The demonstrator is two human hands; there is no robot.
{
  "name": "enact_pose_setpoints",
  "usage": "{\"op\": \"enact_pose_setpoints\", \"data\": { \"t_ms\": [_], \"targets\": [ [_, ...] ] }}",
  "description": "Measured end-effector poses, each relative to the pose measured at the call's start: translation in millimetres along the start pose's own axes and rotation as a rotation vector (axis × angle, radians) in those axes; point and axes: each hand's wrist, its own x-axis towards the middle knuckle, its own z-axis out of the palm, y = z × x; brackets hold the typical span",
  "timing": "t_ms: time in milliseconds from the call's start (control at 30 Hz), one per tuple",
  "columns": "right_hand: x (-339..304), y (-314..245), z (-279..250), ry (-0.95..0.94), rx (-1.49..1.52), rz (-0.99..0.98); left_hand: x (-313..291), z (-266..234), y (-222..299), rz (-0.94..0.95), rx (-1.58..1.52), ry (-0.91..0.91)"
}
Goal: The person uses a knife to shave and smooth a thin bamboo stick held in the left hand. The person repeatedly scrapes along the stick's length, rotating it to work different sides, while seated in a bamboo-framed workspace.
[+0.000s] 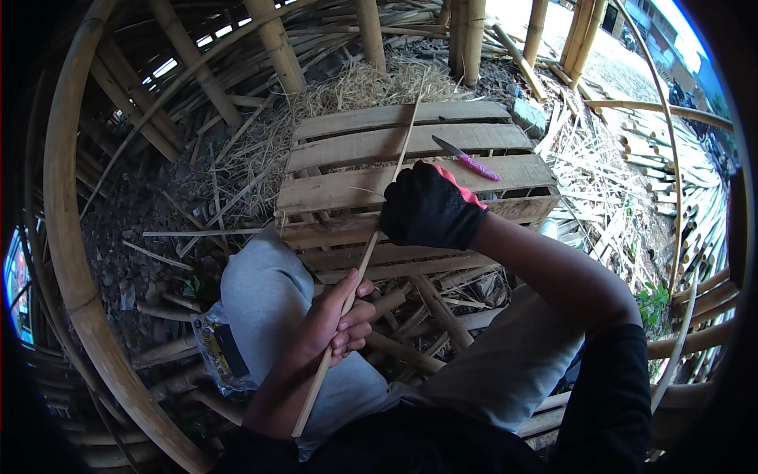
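A long, thin bamboo strip (368,257) slants from my lap up over a wooden slatted crate (335,152). My bare left hand (320,319) is wrapped round its lower part, above my left thigh. Higher up, my right hand (430,207), in a black glove with a red edge, is closed round the same strip above the crate's near slats. A fine sliver curls out on the left side of the glove. On the crate, just beyond the right hand, lies a knife (467,159) with a pink patterned handle, its blade pointing away to the left.
Straw and shavings (355,88) heap behind the crate. A clear plastic packet (223,350) lies by my left leg. A bent bamboo pole (69,268) arches at the left. Several cut bamboo poles (695,225) are stacked at the right; upright posts (272,43) stand behind.
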Motion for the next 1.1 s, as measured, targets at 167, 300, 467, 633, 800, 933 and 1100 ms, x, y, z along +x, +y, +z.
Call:
{"op": "enact_pose_setpoints", "data": {
  "t_ms": [167, 300, 467, 633, 800, 933, 1100],
  "targets": [
    [4.6, -9.7, 1.4, -0.1, 0.04, 0.064, -1.3, 4.6, -2.3, -0.01, 0.05, 0.007],
    [12.9, -15.3, -3.3, -0.256, 0.144, 0.202, -0.1, 6.9, -7.1, 0.019, 0.069, 0.05],
    [19.6, -8.4, -6.7, -0.218, 0.244, 0.285, 3.1, 5.9, -10.4, 0.109, 0.08, 0.057],
    [22.4, -2.7, -2.2, -0.211, 0.276, 0.319, 4.5, 5.4, -8.4, 0.138, 0.03, 0.053],
    [26.5, 6.4, -3.5, -0.212, 0.267, 0.346, 1.8, 11.6, -4.5, 0.205, 0.088, 0.075],
    [26.9, 10.3, 1.1, -0.211, 0.318, 0.383, 4.4, 12.6, -3.0, 0.22, 0.07, 0.085],
    [12.9, 59.4, 16.6, -0.205, 0.254, 0.87, 6.1, 22.1, -10.1, 0.221, 0.106, 0.103]
  ]
}}
